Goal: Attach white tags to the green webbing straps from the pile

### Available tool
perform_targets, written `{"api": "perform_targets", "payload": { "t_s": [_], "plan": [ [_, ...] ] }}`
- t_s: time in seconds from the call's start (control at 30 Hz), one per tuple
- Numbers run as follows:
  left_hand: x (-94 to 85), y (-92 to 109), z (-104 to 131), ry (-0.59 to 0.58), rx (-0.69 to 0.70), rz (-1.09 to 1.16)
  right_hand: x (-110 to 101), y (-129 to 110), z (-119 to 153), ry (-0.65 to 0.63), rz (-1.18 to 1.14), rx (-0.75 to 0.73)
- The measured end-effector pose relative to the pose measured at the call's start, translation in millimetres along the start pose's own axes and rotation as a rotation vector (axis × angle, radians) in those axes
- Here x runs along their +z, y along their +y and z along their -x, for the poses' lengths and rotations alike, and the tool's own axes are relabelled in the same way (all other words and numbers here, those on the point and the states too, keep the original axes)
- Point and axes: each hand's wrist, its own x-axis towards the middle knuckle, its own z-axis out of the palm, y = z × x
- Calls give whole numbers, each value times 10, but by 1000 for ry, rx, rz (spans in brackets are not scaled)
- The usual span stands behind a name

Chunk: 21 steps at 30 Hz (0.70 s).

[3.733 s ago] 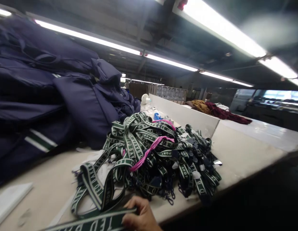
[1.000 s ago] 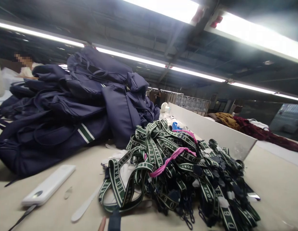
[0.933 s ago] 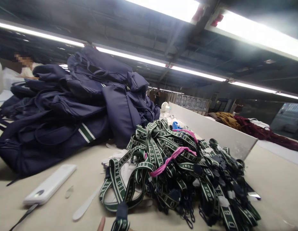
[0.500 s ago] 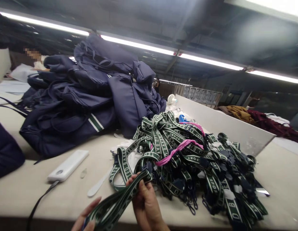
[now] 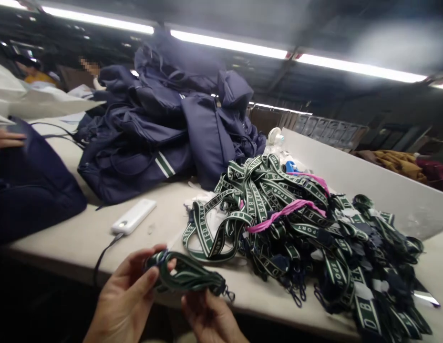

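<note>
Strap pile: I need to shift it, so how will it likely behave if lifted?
The strap pile will probably sag, its straps bending in loose loops. Pieces may drag or drop, since the pink tie seems to gather only some.

Head cam, the only view, sits on the person's head & looks fwd and down over the tabletop (image 5: 171, 231), wide angle, w/ the L hand (image 5: 126, 295), R hand (image 5: 214, 317) & strap bundle (image 5: 192, 278) closest at btm, L of ctr. Frame is rolled, so table edge & ceiling lights (image 5: 228, 44) both slope down to the R. Strap pile (image 5: 257, 205) is mid-range, R of ctr, bag pile (image 5: 149, 128) is farther back on the L, & the bkgd hall is well off.
</note>
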Motion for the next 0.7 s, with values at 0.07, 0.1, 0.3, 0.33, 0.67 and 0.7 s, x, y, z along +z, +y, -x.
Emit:
{"api": "perform_targets", "payload": {
  "t_s": [0.07, 0.1, 0.3, 0.33, 0.67, 0.7],
  "plan": [
    [104, 133, 22, -85, 37, -84, -65, -55, 98, -47, 185, 169],
    [142, 201, 19, -133, 41, -125, -75, -116, 144, -78, 340, 268],
    [233, 426, -13, -252, 2, -296, 390, -652, 314, -103, 1117, -182],
    [249, 416, -14, -254, 8, -312, 552, -706, 313, -146, 1167, -361],
    [273, 417, 48, -336, -30, -410, 1106, -198, -167, -487, 849, -75],
    [266, 423, 51, -311, -49, -375, 1042, -125, -197, -502, 784, 7]
  ]
}}
